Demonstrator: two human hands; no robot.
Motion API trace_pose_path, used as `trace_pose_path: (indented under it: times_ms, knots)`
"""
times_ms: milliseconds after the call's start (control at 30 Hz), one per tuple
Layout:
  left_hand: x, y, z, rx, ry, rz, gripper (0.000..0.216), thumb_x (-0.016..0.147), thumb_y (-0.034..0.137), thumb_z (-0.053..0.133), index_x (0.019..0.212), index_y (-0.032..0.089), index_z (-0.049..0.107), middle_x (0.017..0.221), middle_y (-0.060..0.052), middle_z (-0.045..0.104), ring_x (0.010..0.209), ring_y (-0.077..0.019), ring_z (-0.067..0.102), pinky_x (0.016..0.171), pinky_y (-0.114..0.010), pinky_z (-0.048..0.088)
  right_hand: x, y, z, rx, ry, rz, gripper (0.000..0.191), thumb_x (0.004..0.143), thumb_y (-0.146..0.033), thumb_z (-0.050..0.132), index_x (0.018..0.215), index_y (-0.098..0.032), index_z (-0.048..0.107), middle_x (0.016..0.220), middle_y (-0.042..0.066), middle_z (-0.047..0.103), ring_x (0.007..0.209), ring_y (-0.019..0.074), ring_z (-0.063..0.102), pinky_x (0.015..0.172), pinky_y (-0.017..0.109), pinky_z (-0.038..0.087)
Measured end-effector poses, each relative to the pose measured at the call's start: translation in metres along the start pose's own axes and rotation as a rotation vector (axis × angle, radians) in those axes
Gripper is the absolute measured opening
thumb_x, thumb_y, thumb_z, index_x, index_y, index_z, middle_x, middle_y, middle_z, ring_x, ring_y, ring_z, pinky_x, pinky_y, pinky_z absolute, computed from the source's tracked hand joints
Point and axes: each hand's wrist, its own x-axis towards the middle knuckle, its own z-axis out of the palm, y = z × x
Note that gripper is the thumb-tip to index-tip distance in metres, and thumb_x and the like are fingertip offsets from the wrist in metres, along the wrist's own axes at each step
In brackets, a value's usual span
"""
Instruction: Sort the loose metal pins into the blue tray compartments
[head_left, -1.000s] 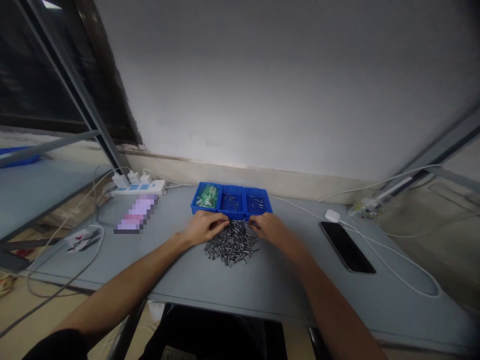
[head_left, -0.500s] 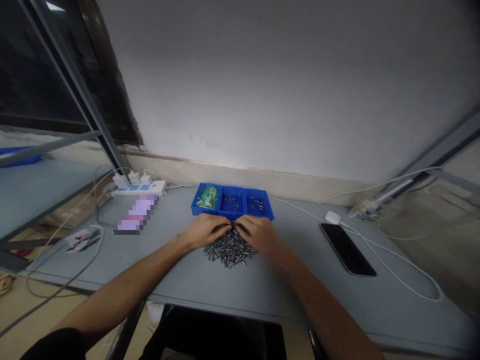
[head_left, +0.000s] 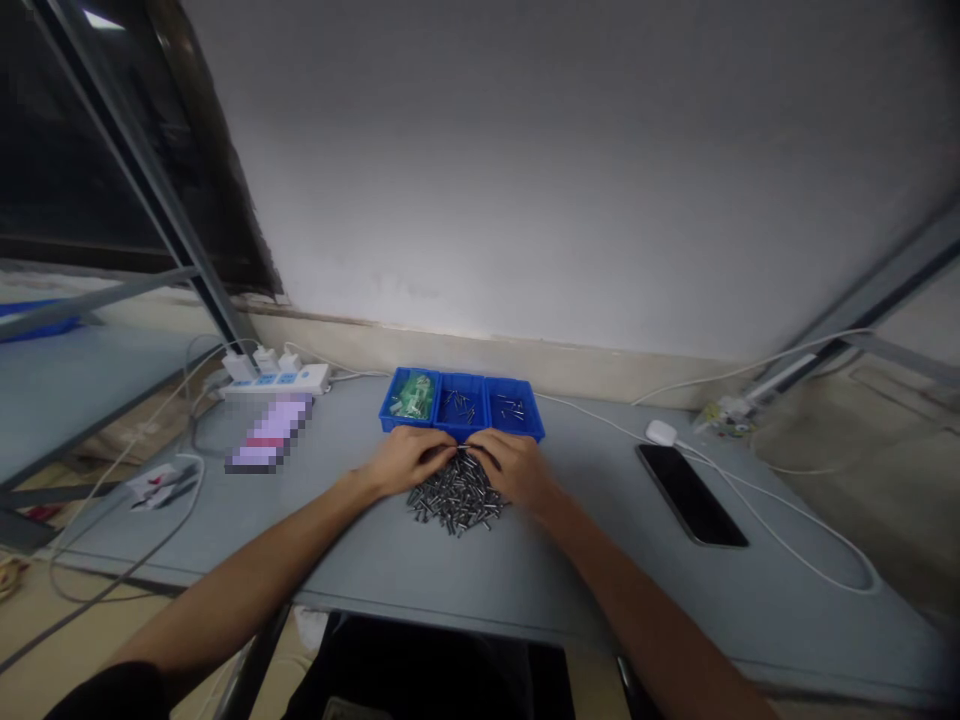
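Note:
A heap of small grey metal screws [head_left: 456, 500] lies on the table under my fingers. My left hand [head_left: 409, 460] is closed in a pinch over the heap's far left side. Opposite it, my right hand [head_left: 514, 465] also pinches, its fingertips close to the left ones. Between the fingertips shows one slim, shiny screw [head_left: 463, 446], held lengthwise from both sides; its finer details are too small to tell. Just beyond my knuckles stands a blue three-part bin [head_left: 463, 433]. Green-and-white packets [head_left: 415, 395] fill its left compartment, and several loose screws lie in the middle and right ones.
On the left a white power strip [head_left: 306, 381] with plugs stands behind a lit phone [head_left: 268, 432], near a crumpled wrapper [head_left: 154, 487]. A dark phone [head_left: 694, 497], a white charger [head_left: 661, 433] and loose cables lie at right. The wall [head_left: 525, 220] rises behind.
My fingertips have drawn slightly apart, and the thin screw between them now shows. The whole view has shifted a little; the heap and the bin look the same.

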Motion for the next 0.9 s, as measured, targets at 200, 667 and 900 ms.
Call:
trace_pose_path:
  times_ms: [200,667,900]
  knots:
    - [-0.001,0.001,-0.001,-0.007,-0.013,-0.002,0.027,0.103,0.033,0.048,0.103,0.019,0.07,0.09,-0.004,0.074,0.08,-0.016,0.068,0.074,-0.026,0.05,-0.001,-0.003,0.001,-0.035,-0.063,0.02,0.02,0.107,-0.025,0.047,0.103,-0.02,0.065,0.095,0.004,0.074,0.085,0.0153,0.07,0.078,0.026,0.048]
    - [0.0,0.001,-0.001,-0.016,-0.012,0.031,0.028,0.105,0.034,0.046,0.103,0.019,0.07,0.092,-0.004,0.074,0.083,-0.0162,0.069,0.077,-0.026,0.049,0.001,-0.01,0.0,-0.04,-0.107,0.071,0.019,0.108,-0.027,0.044,0.105,-0.02,0.062,0.095,0.004,0.071,0.085,0.0161,0.067,0.075,0.025,0.044]
    - [0.0,-0.001,-0.003,-0.017,0.036,0.027,0.028,0.104,0.035,0.047,0.102,0.019,0.07,0.09,-0.003,0.075,0.079,-0.0157,0.068,0.074,-0.027,0.049,0.002,-0.004,-0.003,-0.077,-0.095,0.086,0.028,0.109,-0.027,0.041,0.097,-0.02,0.066,0.093,0.004,0.07,0.08,0.0135,0.065,0.072,0.024,0.043]
